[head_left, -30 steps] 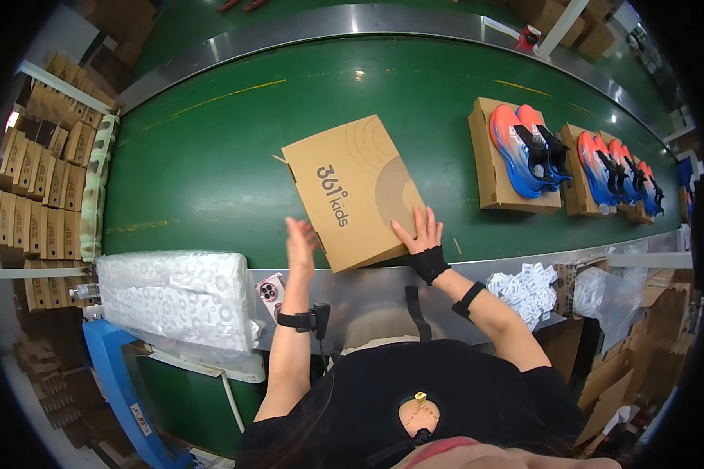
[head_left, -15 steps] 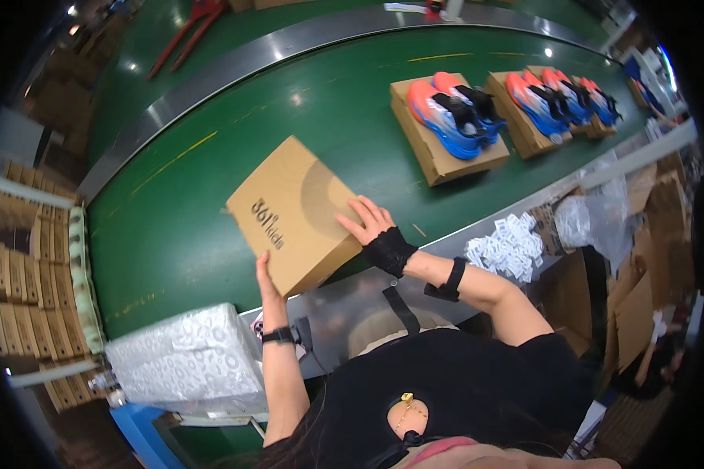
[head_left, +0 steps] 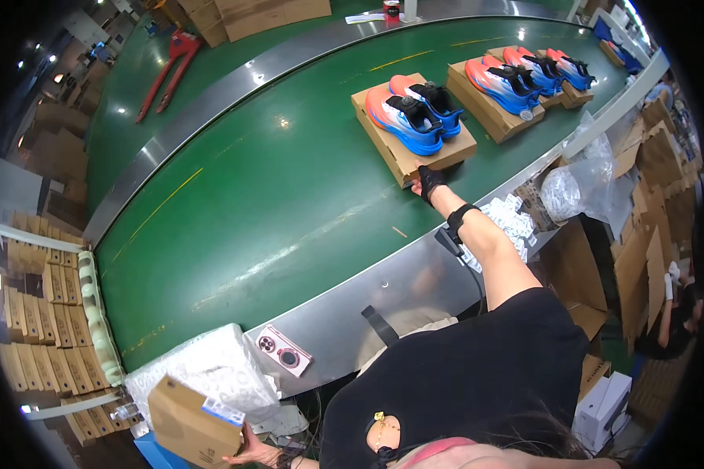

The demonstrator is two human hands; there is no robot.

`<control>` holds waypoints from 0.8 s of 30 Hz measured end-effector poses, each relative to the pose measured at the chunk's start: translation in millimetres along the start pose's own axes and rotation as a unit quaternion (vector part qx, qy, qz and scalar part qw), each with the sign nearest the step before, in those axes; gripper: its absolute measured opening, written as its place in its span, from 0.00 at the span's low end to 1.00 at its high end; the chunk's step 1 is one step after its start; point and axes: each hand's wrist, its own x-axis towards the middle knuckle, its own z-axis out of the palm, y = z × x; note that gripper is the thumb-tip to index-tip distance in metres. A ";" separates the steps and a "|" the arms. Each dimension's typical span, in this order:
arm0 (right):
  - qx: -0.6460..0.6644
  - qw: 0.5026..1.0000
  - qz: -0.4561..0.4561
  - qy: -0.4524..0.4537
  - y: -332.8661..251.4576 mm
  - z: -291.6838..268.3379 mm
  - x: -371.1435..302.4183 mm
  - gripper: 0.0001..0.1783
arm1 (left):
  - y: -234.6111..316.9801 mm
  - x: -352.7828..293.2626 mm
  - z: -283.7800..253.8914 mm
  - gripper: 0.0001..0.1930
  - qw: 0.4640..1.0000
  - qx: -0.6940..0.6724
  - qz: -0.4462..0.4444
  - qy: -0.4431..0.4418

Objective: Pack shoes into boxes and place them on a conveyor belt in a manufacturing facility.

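At the lower left, my left hand (head_left: 256, 452) grips the end of a closed brown shoe box (head_left: 186, 422) with a blue-and-white label on its side. The box is tilted beside the bubble-wrapped bundle. My right arm reaches forward over the green belt, and my right hand (head_left: 428, 183), in a black wrist band, pinches the near corner of another shoe box (head_left: 387, 153). A pair of orange, white and blue sneakers (head_left: 407, 117) sits on top of that box. The fingers of this hand show only in part.
Beyond it, more sneakers (head_left: 502, 84) stand on boxes along the green belt (head_left: 289, 211). A pink phone (head_left: 285, 350) lies on the metal edge near the bubble-wrapped bundle (head_left: 211, 367). White paper packets (head_left: 510, 223) are heaped at right. Stacked shoe boxes (head_left: 51, 328) fill the left side.
The closed shoe box has gone from over the belt to the lower left in my left hand. My right hand has left it and reached the box under the nearest sneakers.
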 end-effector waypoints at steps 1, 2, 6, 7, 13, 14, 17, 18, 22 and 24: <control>0.003 1.000 -0.002 -0.001 6.4 -1.3 -4.4 0.22 | -2.9 23.1 -30.3 0.35 0.998 -0.036 -0.043 0.023; -0.005 0.999 0.016 -0.035 15.3 2.4 -9.1 0.23 | -5.9 46.2 -53.5 0.35 0.992 -0.074 -0.083 0.051; -0.009 0.990 0.071 -0.125 92.7 9.5 -49.6 0.24 | -27.7 84.9 -108.9 0.35 0.948 -0.143 -0.242 0.150; -0.021 0.985 0.080 -0.150 111.8 11.0 -62.2 0.24 | -43.3 87.8 -93.8 0.34 0.938 -0.110 -0.285 0.161; -0.381 0.617 -0.630 -0.279 76.4 2.0 -213.5 0.13 | -135.9 57.5 23.4 0.23 0.916 0.023 -0.394 -0.080; -0.386 0.498 -0.756 -0.176 50.5 5.9 -234.9 0.15 | -147.7 50.0 35.4 0.22 0.908 0.050 -0.390 -0.145; -0.596 0.411 -0.690 -0.011 20.4 8.9 -231.6 0.29 | -158.3 14.7 78.8 0.19 0.868 0.151 -0.380 -0.281; -0.673 0.421 -0.607 -0.039 14.8 11.4 -221.9 0.30 | -156.9 0.5 89.5 0.19 0.869 0.148 -0.381 -0.280; -0.736 0.416 -0.516 -0.137 -8.5 27.7 -208.0 0.31 | -159.0 -31.9 102.9 0.17 0.835 0.243 -0.328 -0.369; -0.727 0.470 -0.461 -0.193 -31.1 41.8 -232.2 0.32 | -161.0 -32.8 97.1 0.17 0.811 0.263 -0.334 -0.401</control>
